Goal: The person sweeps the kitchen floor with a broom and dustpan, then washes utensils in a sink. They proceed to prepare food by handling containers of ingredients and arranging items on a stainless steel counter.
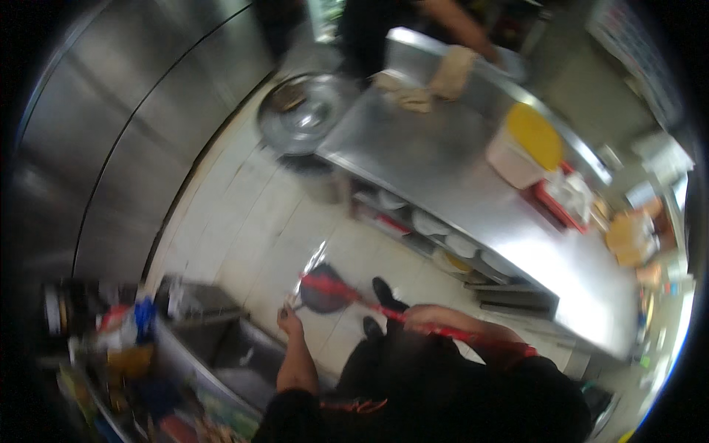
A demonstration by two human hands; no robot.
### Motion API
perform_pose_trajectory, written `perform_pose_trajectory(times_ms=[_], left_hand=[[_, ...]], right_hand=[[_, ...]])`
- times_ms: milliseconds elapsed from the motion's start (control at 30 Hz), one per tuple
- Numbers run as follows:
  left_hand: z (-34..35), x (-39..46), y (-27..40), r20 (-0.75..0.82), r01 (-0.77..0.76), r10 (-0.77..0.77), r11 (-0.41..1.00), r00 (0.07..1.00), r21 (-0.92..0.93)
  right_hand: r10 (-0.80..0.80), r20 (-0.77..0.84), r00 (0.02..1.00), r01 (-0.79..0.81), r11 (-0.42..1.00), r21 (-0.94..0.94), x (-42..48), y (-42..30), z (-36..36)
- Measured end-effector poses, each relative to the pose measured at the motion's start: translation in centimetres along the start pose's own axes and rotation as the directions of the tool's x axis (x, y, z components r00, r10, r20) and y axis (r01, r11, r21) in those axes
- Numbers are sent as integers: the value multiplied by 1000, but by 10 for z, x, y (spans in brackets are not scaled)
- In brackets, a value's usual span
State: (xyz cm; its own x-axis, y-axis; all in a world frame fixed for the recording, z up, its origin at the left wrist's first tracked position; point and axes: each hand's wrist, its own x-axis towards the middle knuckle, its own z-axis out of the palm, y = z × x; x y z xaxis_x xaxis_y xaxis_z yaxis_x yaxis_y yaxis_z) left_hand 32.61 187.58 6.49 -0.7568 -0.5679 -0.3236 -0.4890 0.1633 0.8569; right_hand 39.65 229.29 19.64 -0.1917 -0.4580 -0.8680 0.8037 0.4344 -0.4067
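My left hand (290,321) grips the short handle of a dark grey, rounded pan (320,305); blur hides whether it is a frying pan or a dustpan. My right hand (429,319) is closed around a long red stick (391,314), which slants from under my right forearm toward the pan. The stick's blurred red end (324,284) lies over the pan in this view; I cannot tell whether they touch. Both are in front of my body, above the tiled floor (252,221) near my dark shoes (386,293).
A steel worktable (426,144) carries cloths (451,72), a yellow-lidded tub (518,160) and a red basket (559,205). Dishes fill its lower shelf. A steel sink (210,343) stands at lower left. A large round metal lid or basin (310,124) and another person's arm (460,25) are beyond.
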Motion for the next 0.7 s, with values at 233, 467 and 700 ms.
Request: perform_pose_trajectory(times_ms=[233, 467, 700], left_hand=[[-119, 51, 11, -609, 141, -277, 954, 743, -263], [-167, 68, 64, -591, 140, -711, 676, 381, -723], [-182, 238, -10, -666, 160, -623, 768, 410, -620]], right_hand=[[-94, -48, 994, 101, 976, 195, -25, -104, -80], [3, 110, 994, -51, 898, 437, 69, -217, -146], [-235, 438, 867, 30, 905, 425, 295, -403, -79]])
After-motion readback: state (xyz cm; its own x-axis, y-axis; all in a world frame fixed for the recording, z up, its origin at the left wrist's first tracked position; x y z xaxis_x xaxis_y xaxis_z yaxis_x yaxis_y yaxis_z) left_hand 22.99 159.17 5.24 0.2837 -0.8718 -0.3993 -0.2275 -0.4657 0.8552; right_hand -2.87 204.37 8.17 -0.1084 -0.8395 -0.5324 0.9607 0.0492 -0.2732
